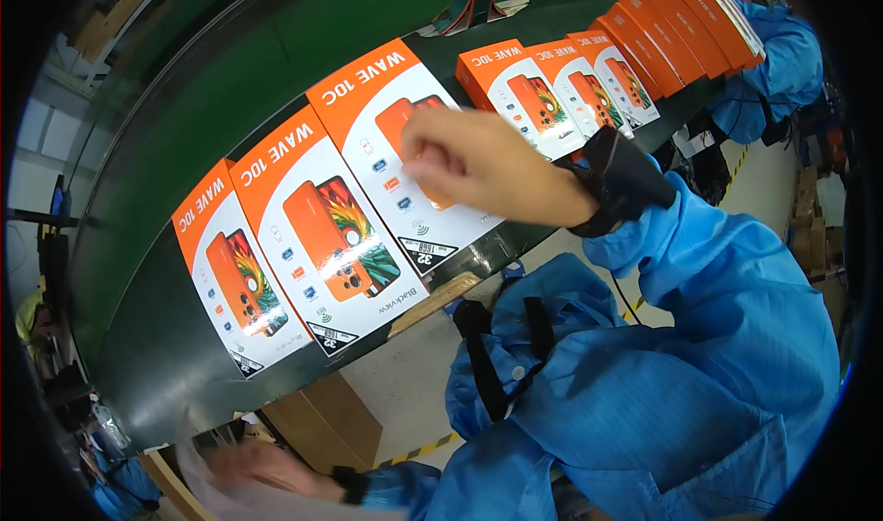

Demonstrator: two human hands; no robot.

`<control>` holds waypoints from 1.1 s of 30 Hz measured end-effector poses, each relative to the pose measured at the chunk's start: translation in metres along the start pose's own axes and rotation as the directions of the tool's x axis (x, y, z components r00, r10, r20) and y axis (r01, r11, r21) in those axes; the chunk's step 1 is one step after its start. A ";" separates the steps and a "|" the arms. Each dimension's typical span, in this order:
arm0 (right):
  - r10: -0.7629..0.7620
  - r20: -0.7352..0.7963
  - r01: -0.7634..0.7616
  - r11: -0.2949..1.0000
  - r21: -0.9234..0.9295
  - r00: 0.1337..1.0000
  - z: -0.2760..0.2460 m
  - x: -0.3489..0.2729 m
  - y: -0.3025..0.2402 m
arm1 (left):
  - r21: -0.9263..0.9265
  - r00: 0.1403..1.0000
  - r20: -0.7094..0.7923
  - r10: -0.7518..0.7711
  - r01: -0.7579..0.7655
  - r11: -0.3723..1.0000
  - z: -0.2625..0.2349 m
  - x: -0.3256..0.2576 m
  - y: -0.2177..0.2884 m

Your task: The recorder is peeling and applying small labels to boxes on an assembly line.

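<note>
My right hand (492,164), its fingers curled in, is over an orange and white phone box (372,144) and hides part of the phone picture on it. Whether anything small is in those fingers is hidden. To its left lie a second phone box (303,199) and a third phone box (216,245), printed sides up. Low at the left, my left hand (262,466) is smeared by motion, below the table's near edge. A see-through whitish film (198,470) shows around it; I cannot make out whether the fingers grip it.
The boxes rest on a dark green work table (175,365). Right of my right hand are more phone boxes (533,98) and a leaning row of orange boxes (671,29). Another person's blue sleeve (782,61) is at the far right. A brown carton (322,420) stands below the edge.
</note>
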State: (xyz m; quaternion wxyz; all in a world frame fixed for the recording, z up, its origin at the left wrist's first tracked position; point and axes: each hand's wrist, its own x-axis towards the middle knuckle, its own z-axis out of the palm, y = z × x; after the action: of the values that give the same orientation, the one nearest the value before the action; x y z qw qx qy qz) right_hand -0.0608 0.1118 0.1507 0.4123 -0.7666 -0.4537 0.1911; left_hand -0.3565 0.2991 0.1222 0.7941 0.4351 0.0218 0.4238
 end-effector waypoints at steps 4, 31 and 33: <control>-0.111 -0.365 0.069 0.990 -0.124 0.924 0.013 -0.004 0.043 | 0.268 0.913 -0.393 -0.113 0.231 0.935 -0.006 0.041 -0.028; 0.520 -0.146 -0.203 0.555 0.806 0.842 -0.204 -0.131 0.173 | 0.440 0.855 -0.043 -0.516 0.480 0.759 0.226 0.064 -0.225; 0.553 -0.150 -0.240 0.570 0.786 0.820 -0.208 -0.130 0.187 | 0.362 0.828 0.005 -0.560 0.521 0.773 0.228 0.069 -0.249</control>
State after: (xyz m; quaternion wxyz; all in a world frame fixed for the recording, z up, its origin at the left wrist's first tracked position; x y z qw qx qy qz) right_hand 0.1117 -0.1411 0.1117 0.7096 -0.6374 -0.0595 0.2942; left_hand -0.0574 0.1287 0.1104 0.7930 0.5659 0.1755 0.1418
